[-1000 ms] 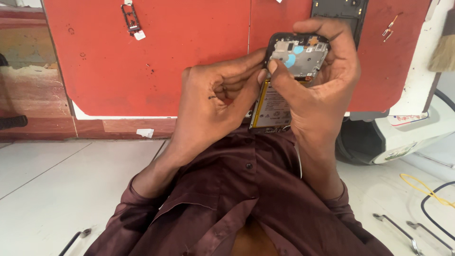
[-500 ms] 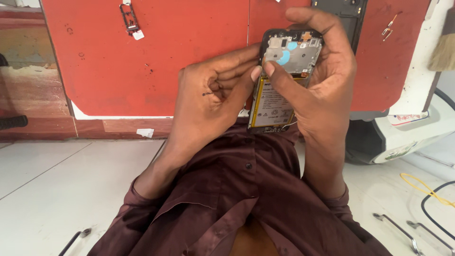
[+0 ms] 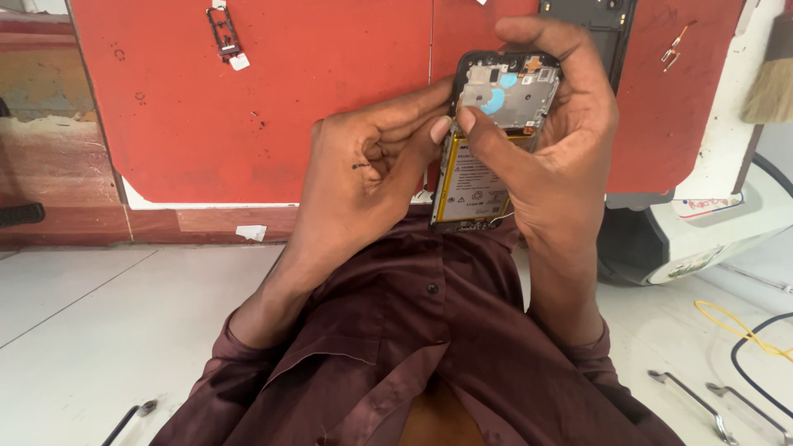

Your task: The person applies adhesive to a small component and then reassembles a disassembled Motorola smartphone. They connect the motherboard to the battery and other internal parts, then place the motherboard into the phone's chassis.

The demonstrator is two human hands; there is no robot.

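A person in a dark maroon shirt [image 3: 429, 347] works on an opened phone [image 3: 496, 136] with its back cover off, held up in front of a red work mat [image 3: 248, 107]; the right hand [image 3: 562, 157] is wrapped around the handset's upper half, fingers curled over the top edge and thumb laid across the metal shield plate [image 3: 508, 91]; the left hand [image 3: 363, 173] is loosely clenched beside it, its thumb tip pressed against the phone's left edge, just touching the right thumb where the plate meets the yellow-rimmed battery [image 3: 471, 182]; since a second ago the phone has risen slightly and tipped more upright, so that more of the battery shows below the hands, and the two thumbs have closed in on that one spot; this reads as a shift from turning the handset over to picking at a small part at the battery's top edge, though whatever lies under the thumbs is hidden; a small black frame part [image 3: 223, 33] lies on the mat, a brush [image 3: 768, 83] stands at far right, and a yellow wire [image 3: 735, 326] and metal tweezers [image 3: 694, 400] rest on the white table [image 3: 99, 330] below.
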